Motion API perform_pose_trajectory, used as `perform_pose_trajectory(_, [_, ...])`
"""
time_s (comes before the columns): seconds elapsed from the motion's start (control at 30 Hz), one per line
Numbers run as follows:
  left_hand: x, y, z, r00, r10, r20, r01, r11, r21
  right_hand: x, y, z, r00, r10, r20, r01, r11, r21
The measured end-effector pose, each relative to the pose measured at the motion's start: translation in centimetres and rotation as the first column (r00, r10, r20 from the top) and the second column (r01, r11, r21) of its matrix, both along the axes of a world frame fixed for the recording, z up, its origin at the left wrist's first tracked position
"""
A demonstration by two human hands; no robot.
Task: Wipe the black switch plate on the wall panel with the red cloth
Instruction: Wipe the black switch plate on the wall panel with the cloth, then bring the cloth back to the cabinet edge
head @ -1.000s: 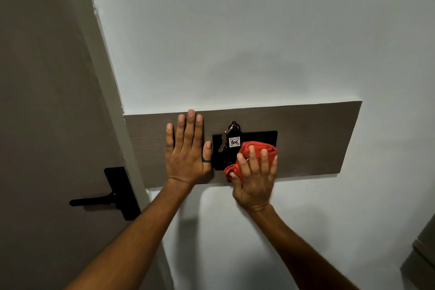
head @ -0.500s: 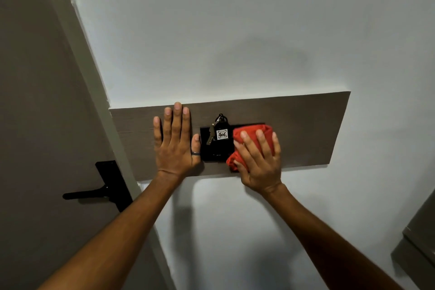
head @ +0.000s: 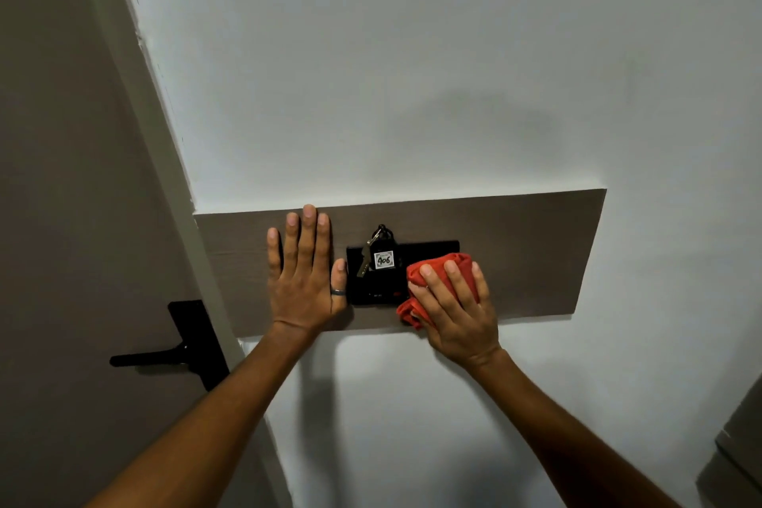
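Note:
The black switch plate (head: pixel 429 250) is mounted on a brown wood wall panel (head: pixel 532 252). My right hand (head: pixel 455 309) presses a bunched red cloth (head: pixel 443 264) flat against the plate's right half and lower edge, hiding that part. My left hand (head: pixel 305 272) lies flat on the panel just left of the plate, fingers spread upward, a ring on the thumb. A key with a black tag marked 406 (head: pixel 381 256) hangs over the plate's left half.
A brown door (head: pixel 74 219) with a black lever handle (head: pixel 173 351) stands at the left, past a pale door frame. The white wall (head: pixel 412 74) surrounds the panel. A grey cabinet corner (head: pixel 738 454) shows at the lower right.
My right hand has slid the red cloth from the plate's upper right down to its lower right edge. My left hand stays flat on the panel.

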State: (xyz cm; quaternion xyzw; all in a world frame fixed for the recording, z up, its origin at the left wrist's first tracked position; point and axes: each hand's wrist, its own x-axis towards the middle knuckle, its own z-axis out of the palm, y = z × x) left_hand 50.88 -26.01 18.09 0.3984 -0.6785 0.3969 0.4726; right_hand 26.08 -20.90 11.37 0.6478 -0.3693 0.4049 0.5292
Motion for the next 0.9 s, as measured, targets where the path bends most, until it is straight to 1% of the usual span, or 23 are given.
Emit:
perform_pose_trajectory(0.03, [0.0, -0.1, 0.1, 1.0, 0.01, -0.001, -0.01, 1.0, 0.004, 0.1, -0.2, 1.1, 1.0, 0.014, 0.013, -0.014, 1.0, 0.004])
perform_pose_trajectory(0.1, [0.3, -0.3, 0.5, 1.0, 0.022, 0.004, -0.022, 1.0, 0.003, 0.9, -0.6, 4.2, 0.995, 0.047, 0.092, -0.047, 0.999, -0.009])
perform_pose_trajectory(0.17, [0.2, -0.2, 0.4, 0.999, 0.03, 0.012, -0.031, 0.999, 0.021, 1.7, -0.5, 5.7, 0.983, 0.053, 0.174, -0.056, 0.998, 0.013])
perform_pose_trajectory(0.2, [0.1, 0.1, 0.3, 0.999, 0.037, 0.018, -0.038, 0.999, 0.039, 1.9, -0.2, 5.7, 0.983, 0.049, 0.179, -0.055, 0.998, 0.026])
perform_pose_trajectory(0.3, [-0.4, 1.2, 0.5, 1.0, 0.015, 0.003, -0.016, 0.99, 0.139, 0.9, 1.0, 5.0, 0.996, 0.047, 0.081, -0.051, 0.997, 0.049])
perform_pose_trajectory(0.37, [-1.0, 2.6, 0.4, 0.998, -0.01, -0.067, 0.025, 0.972, 0.233, -0.2, 1.8, 5.0, 0.999, 0.03, 0.036, -0.031, 0.999, 0.016])
perform_pose_trajectory(0.43, [-1.9, 4.8, -0.9, 0.985, -0.077, -0.151, 0.117, 0.955, 0.272, -1.7, 3.0, 4.8, 0.998, 0.026, 0.052, -0.029, 0.999, 0.044])
perform_pose_trajectory(0.5, [-3.2, 7.0, -3.0, 0.974, -0.159, -0.159, 0.196, 0.948, 0.251, -2.8, 4.8, 3.9, 0.99, 0.051, 0.129, -0.073, 0.983, 0.168])
perform_pose_trajectory(0.53, [-4.9, 8.3, -4.3, 0.966, -0.222, -0.133, 0.249, 0.935, 0.251, -4.3, 6.1, 3.3, 0.972, 0.074, 0.225, -0.131, 0.959, 0.253])
perform_pose_trajectory(0.57, [-6.8, 9.5, -5.8, 0.955, -0.279, -0.102, 0.297, 0.917, 0.266, -5.5, 7.5, 2.5, 0.918, 0.112, 0.38, -0.243, 0.917, 0.317])
perform_pose_trajectory(0.6, [-8.1, 10.6, -6.7, 0.945, -0.32, -0.067, 0.325, 0.898, 0.297, -5.9, 8.8, 1.9, 0.793, 0.148, 0.59, -0.404, 0.854, 0.329])
perform_pose_trajectory(0.63, [-10.2, 11.5, -7.6, 0.935, -0.353, -0.042, 0.346, 0.874, 0.341, -6.6, 10.3, 1.4, 0.585, 0.121, 0.802, -0.561, 0.775, 0.292])
perform_pose_trajectory(0.67, [-12.9, 12.5, -8.6, 0.92, -0.392, -0.025, 0.368, 0.839, 0.402, -8.0, 11.8, 0.5, 0.337, 0.048, 0.94, -0.669, 0.715, 0.203])
perform_pose_trajectory(0.7, [-15.2, 13.3, -9.4, 0.904, -0.428, -0.003, 0.381, 0.8, 0.463, -9.0, 13.1, -0.4, 0.072, -0.024, 0.997, -0.732, 0.678, 0.069])
perform_pose_trajectory(0.73, [-17.4, 14.2, -10.1, 0.887, -0.462, 0.012, 0.387, 0.757, 0.526, -10.4, 14.6, -1.7, -0.187, -0.073, 0.98, -0.754, 0.649, -0.096])
perform_pose_trajectory(0.77, [-19.5, 14.8, -10.5, 0.873, -0.487, 0.029, 0.385, 0.725, 0.57, -12.1, 15.7, -2.9, -0.428, -0.12, 0.896, -0.741, 0.614, -0.272])
perform_pose_trajectory(0.8, [-22.3, 15.5, -11.3, 0.857, -0.513, 0.038, 0.383, 0.686, 0.619, -14.8, 17.1, -4.5, -0.628, -0.177, 0.758, -0.689, 0.578, -0.437])
perform_pose_trajectory(0.83, [-24.9, 16.2, -12.0, 0.846, -0.532, 0.037, 0.375, 0.643, 0.667, -17.6, 18.4, -6.1, -0.751, -0.246, 0.613, -0.627, 0.557, -0.545])
perform_pose_trajectory(0.87, [-27.6, 17.0, -12.8, 0.836, -0.548, 0.036, 0.358, 0.594, 0.72, -20.5, 20.1, -7.6, -0.813, -0.29, 0.505, -0.571, 0.566, -0.595])
perform_pose_trajectory(0.9, [-29.7, 17.7, -13.4, 0.829, -0.557, 0.041, 0.332, 0.551, 0.765, -23.0, 21.6, -9.0, -0.865, -0.3, 0.402, -0.5, 0.571, -0.651])
